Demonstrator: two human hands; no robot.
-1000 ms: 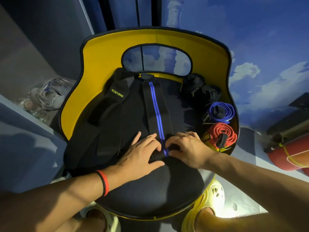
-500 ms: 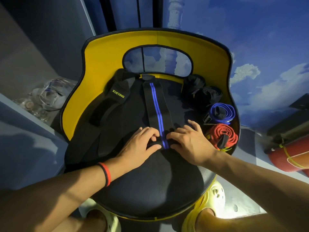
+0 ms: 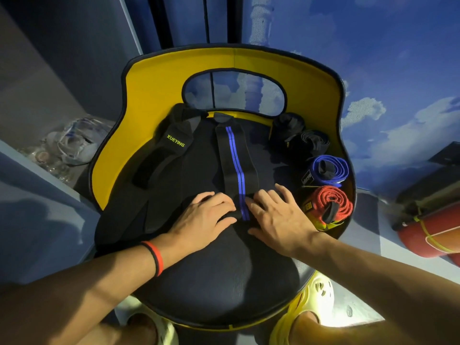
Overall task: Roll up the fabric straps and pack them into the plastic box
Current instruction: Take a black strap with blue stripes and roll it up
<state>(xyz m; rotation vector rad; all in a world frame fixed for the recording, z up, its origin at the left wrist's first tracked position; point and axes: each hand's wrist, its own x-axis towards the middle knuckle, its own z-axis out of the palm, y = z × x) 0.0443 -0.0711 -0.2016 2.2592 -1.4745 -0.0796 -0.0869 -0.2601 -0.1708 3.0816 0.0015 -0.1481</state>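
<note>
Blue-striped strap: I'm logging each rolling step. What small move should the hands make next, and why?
Probably roll it another turn forward: the left hand and right hand press on the rolled end of the blue-striped strap, and a long flat stretch lies ahead.

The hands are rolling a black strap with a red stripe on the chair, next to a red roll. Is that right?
Not quite: the head view shows the stripe on the strap is blue, not red. The rest holds: the left hand and right hand press on it on the chair, next to the red roll.
</note>
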